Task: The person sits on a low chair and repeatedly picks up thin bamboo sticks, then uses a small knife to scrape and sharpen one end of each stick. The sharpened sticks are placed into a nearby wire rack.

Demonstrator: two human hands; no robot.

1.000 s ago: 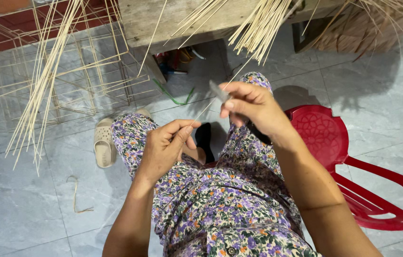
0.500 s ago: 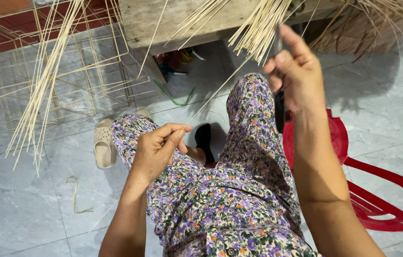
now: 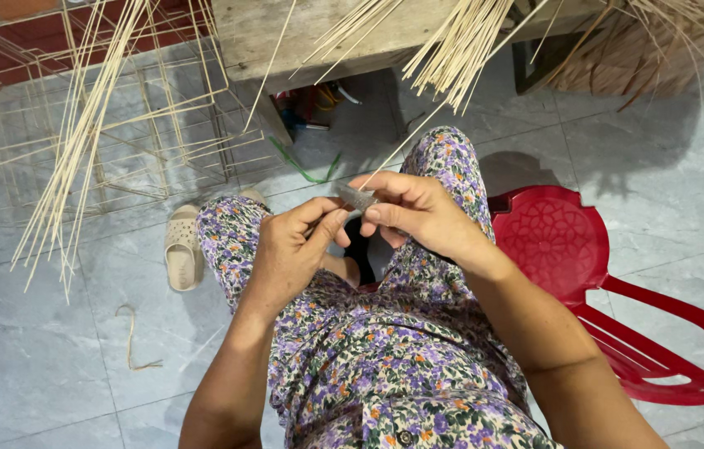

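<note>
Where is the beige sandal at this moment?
In the head view, the beige sandal lies on the tiled floor at the person's left, beside the left knee, below the stick frames.

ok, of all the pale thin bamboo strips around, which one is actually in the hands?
The single pale thin bamboo strip slanting down from the wooden bench into the right hand. The other strips hang off the bench or lean at left, untouched.

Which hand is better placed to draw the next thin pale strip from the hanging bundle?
Right, probably: the right hand already pinches a thin pale strip running up toward the hanging bundle.
</note>
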